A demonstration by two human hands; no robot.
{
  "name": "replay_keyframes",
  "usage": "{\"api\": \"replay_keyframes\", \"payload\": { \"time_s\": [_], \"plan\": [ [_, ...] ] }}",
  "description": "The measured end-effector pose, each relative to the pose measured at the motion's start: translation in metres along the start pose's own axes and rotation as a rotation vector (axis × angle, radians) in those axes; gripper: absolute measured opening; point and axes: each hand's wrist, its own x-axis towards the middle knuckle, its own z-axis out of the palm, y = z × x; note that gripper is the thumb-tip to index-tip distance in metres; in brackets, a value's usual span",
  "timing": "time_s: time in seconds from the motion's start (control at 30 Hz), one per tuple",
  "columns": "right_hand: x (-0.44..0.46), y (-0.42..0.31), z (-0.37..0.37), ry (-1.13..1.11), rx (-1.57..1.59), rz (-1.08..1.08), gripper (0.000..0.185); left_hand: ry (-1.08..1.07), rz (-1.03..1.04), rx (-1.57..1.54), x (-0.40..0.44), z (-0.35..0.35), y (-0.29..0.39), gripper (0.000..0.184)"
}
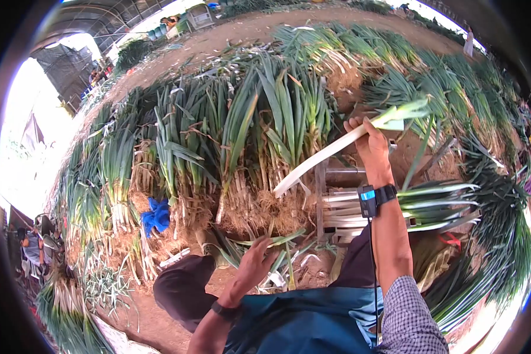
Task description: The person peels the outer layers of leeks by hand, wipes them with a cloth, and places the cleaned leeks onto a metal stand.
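Note:
My right hand (369, 144) is closed round the upper part of a leek (324, 153), held up over the bundles in front of me. Its long white stem slants down to the left and its cut-looking green top points right. Lower down, my left hand (253, 265) is held in front of my lap, fingers stretched out and apart, with no leek in it. Stripped leaves (286, 245) lie just beyond that hand. Below my right hand, cleaned leeks (430, 206) lie side by side on a metal rack (330, 227).
Upright bundles of leeks with brown roots (236, 194) stand in rows ahead of me. A blue cloth (155, 216) rests among them. More leeks (489, 236) are piled at the right, and a bundle (71, 307) lies at the lower left. A person (32, 245) is at the far left.

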Motion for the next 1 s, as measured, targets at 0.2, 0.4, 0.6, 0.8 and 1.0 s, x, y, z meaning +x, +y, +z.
{"api": "replay_keyframes", "payload": {
  "time_s": [0.2,0.4,0.6,0.8,1.0],
  "plan": [
    [-0.014,0.014,0.024,0.069,0.068,0.034,0.010,0.289,-0.101,-0.965,0.114,0.008,0.053,0.061],
    [-0.011,0.011,0.023,0.093,0.028,0.008,0.013,0.323,-0.122,-1.115,0.147,0.026,0.044,0.025],
    [0.002,-0.003,0.004,0.070,-0.017,-0.060,0.015,0.062,-0.285,-0.065,0.044,0.031,-0.050,0.019],
    [-0.007,-0.017,0.037,-0.023,0.037,0.029,0.011,0.181,-0.256,0.428,0.000,-0.002,-0.071,0.053],
    [-0.021,-0.007,0.048,-0.192,0.203,0.222,0.022,0.168,-0.224,-0.586,0.064,-0.059,0.015,0.057]
  ]
}}
